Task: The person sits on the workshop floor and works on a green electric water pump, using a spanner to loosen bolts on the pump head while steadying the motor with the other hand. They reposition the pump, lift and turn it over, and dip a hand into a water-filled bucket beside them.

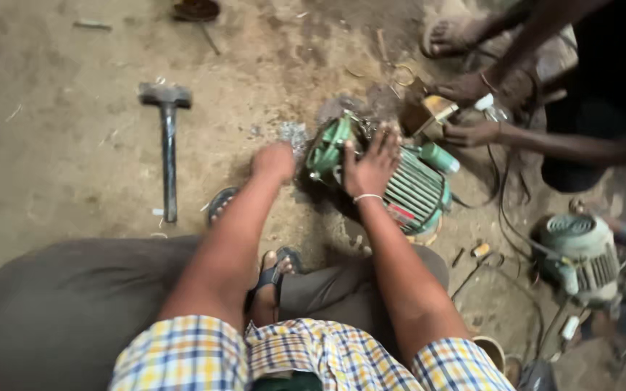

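A green electric motor (414,190) with a ribbed casing lies on the dirt floor in front of me. My right hand (371,163) rests flat on its open end, fingers spread over the green end housing (325,148). My left hand (275,159) is curled into a fist just left of that housing, and what it holds, if anything, is hidden. Across the motor, another person's two hands (472,108) work at the terminal box (429,112) and a white part.
A sledgehammer (168,137) lies on the floor to the left. A second, pale green motor (581,253) with loose black cables (505,203) sits at right. My sandalled foot (269,279) is between my knees. The other person's sandalled foot (447,32) is at top.
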Tool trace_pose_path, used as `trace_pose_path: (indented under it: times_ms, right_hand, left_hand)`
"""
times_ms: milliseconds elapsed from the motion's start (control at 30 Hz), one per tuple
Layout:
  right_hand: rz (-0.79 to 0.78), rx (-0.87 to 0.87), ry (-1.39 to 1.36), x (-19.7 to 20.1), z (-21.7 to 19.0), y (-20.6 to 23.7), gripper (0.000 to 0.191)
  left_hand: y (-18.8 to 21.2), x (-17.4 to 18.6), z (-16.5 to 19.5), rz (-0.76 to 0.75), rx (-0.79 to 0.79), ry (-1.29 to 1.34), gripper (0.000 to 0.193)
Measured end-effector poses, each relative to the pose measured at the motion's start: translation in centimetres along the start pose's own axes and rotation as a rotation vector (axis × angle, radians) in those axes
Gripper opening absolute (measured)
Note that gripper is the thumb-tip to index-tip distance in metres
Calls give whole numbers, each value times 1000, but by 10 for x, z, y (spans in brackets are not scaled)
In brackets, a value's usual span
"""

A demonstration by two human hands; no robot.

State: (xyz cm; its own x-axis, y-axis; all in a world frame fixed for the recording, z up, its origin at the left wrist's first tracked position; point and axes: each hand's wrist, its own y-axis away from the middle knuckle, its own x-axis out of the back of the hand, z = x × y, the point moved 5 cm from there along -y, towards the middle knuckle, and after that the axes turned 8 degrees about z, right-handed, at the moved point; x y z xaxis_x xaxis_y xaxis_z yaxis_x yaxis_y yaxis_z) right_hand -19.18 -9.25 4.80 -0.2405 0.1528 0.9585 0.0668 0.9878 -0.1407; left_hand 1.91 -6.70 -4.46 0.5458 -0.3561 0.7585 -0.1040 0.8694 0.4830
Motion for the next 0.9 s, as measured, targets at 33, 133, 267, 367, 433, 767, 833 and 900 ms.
trace_pose_path:
  times_ms: [33, 133, 267, 367, 433, 767, 833, 900]
  right_hand:
    - [15, 19, 4, 2, 3, 0, 91]
    - [19, 37, 18, 4, 9, -3, 90]
    - [-6, 16, 29, 3, 14, -4, 87]
    - [6, 18, 28, 3, 14, -5, 88]
    - [6, 14, 29, 3, 14, -6, 88]
    - [8, 7, 35, 3, 10, -2, 89]
    - [5, 7, 26, 3, 8, -2, 90]
    - [7, 10, 24, 3, 7, -2, 91]
  left_hand:
    - [10, -18, -9, -26, 21, 5, 33]
    - [28, -65, -23, -70, 121, 82, 34]
    - [31, -92, -9, -75, 122, 183, 35]
    - [31, -89, 4, -108, 149, 207, 33]
    - [33, -80, 12, -97, 131, 228, 31]
    - [5, -49, 37, -394, 65, 78, 39]
    - [6, -55, 34, -376, 107, 84, 41]
    - [14, -67, 24, -342, 95, 101, 40]
